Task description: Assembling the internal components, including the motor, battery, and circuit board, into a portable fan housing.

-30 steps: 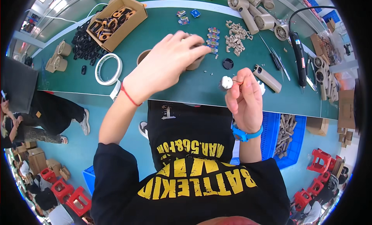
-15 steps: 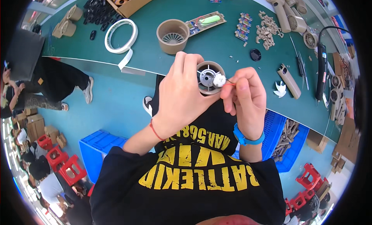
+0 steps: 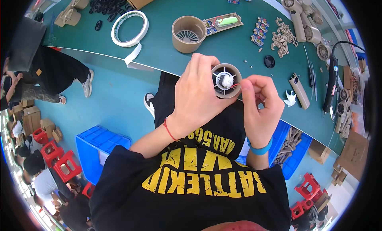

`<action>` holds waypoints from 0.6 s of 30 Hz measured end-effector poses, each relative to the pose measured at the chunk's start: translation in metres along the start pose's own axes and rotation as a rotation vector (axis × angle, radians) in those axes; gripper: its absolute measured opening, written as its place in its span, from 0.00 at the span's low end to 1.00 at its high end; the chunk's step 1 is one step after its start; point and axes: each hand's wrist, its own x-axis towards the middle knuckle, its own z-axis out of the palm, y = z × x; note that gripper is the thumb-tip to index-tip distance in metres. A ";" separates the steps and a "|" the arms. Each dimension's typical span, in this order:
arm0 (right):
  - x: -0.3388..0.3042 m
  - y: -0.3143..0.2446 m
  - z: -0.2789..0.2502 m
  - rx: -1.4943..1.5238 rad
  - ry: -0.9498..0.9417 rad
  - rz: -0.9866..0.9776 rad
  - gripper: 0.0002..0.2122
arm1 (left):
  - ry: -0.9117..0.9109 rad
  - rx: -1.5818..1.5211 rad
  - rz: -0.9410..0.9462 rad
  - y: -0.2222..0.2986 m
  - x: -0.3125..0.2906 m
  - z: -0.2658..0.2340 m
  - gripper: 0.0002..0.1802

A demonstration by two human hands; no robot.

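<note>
**Small motor being seated in a round tan housing, held over the lap**

At ten o'clock on the green bench (image 3: 167, 51) lies a white tape ring (image 3: 130, 28), its loose tail hanging over the edge. At twelve o'clock, near it, stands a second tan cylinder (image 3: 188, 34) with a ribbed grille inside, and just beyond that a small circuit board (image 3: 223, 23).

The left hand (image 3: 197, 101) is closed around the tan housing (image 3: 226, 80), fingers curled over its far rim and its open face turned up toward the camera, just inside the bench edge. A white motor hub (image 3: 225, 80) sits at its centre among the spokes. At three o'clock from the housing, the right hand (image 3: 260, 107) has thumb and forefinger pinched shut on a thin red wire (image 3: 235, 85) leading out of the hub.

To do this well, I judge the left hand should keep the housing steady and level while the right draws the wire gently through a gap between spokes, without kinking it.

Compared with half a second ago, the housing sits in much the same place and the right fingertips have shifted from the white part to the wire beside it.
</note>
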 end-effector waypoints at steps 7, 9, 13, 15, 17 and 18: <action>-0.003 -0.013 0.003 -0.050 -0.007 0.020 0.04 | 0.030 -0.045 0.042 -0.005 -0.001 0.004 0.35; -0.002 -0.016 0.006 -0.089 0.023 -0.057 0.04 | 0.018 -0.072 0.070 -0.008 -0.003 0.005 0.37; 0.003 -0.017 0.004 -0.120 0.003 -0.047 0.04 | -0.006 -0.070 0.061 -0.006 -0.002 0.004 0.36; 0.005 -0.018 0.002 -0.161 -0.001 -0.041 0.04 | -0.005 -0.057 0.094 -0.007 -0.001 0.004 0.35; 0.008 -0.014 0.002 -0.169 -0.010 -0.060 0.04 | -0.005 -0.056 0.091 -0.007 -0.001 0.004 0.35; 0.009 -0.011 0.002 -0.178 -0.014 -0.080 0.04 | -0.006 -0.057 0.093 -0.007 -0.001 0.004 0.35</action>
